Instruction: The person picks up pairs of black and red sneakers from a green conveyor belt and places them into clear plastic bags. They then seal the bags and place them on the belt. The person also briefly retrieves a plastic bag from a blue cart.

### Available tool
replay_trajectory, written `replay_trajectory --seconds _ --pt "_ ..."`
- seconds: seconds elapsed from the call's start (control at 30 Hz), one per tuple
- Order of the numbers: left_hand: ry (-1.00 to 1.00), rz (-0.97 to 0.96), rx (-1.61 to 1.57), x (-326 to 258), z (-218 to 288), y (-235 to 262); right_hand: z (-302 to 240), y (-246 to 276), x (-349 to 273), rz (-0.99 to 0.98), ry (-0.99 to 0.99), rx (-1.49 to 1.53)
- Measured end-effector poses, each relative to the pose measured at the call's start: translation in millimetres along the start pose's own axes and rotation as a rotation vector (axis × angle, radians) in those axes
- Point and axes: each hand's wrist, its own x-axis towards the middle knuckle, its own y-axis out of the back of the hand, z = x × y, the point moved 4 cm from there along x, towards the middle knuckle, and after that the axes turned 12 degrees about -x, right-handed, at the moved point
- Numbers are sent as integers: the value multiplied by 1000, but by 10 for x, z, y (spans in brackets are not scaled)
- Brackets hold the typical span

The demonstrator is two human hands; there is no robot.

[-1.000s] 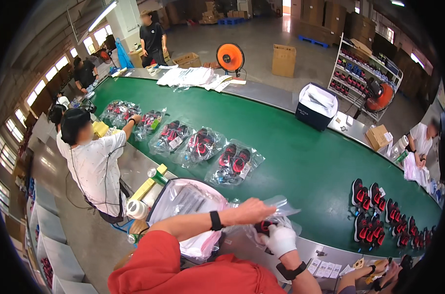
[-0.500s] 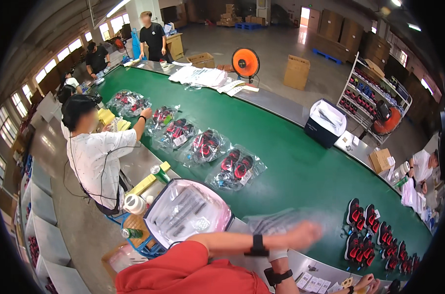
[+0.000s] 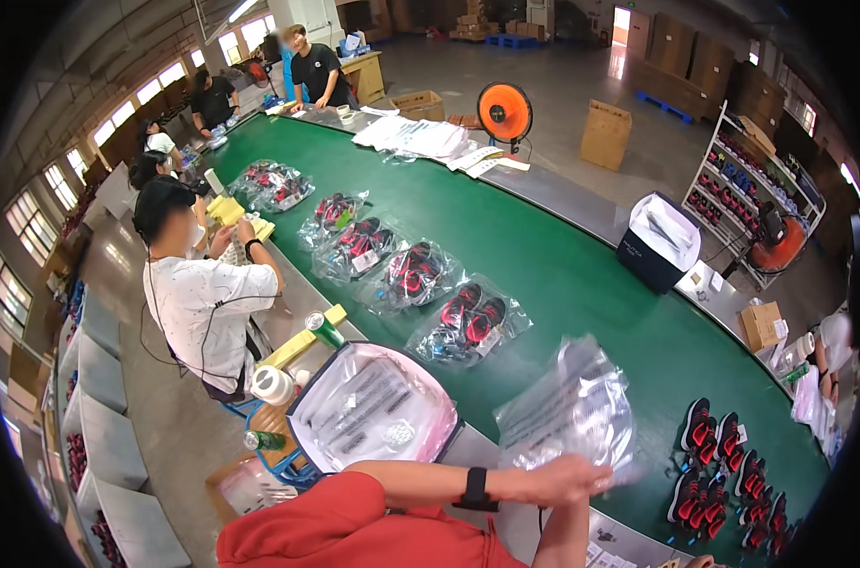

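Observation:
A clear plastic bag point(image 3: 567, 407) with dark printed stripes hangs over the near edge of the green belt. My left hand point(image 3: 564, 479), with a black band at the wrist, is closed on the lower right part of this bag. My right forearm point(image 3: 564, 538) rises from the lower edge and meets the left hand; the right hand's fingers are hidden there. To the right of the bag, several black-and-red sneakers point(image 3: 700, 431) stand unbagged in rows on the belt. Beyond it to the left lies a bagged pair of sneakers point(image 3: 473, 317).
A lined bin point(image 3: 302, 431) of clear bags stands at my left, beside green cans point(image 3: 324, 328) and a white jug point(image 3: 272, 384). More bagged sneakers point(image 3: 416, 270) line the green belt point(image 3: 544, 275). A co-worker point(image 3: 207, 293) in white works at left. Across stands a dark bin point(image 3: 653, 256).
The plastic bag has been raised and spread out over the belt. My right forearm has come up to my left hand. The whole view has shifted slightly.

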Motion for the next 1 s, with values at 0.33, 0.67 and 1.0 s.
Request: replay_trajectory --seconds 0.33,0.67,1.0 --pt "314 285 -10 -300 -896 603 597 -1485 28 -503 271 -748" --pt "643 450 -800 -178 -591 436 -856 299 -372 -265 -70 659" --pt "412 595 -742 -168 -470 182 -523 862 -755 64 -147 576"
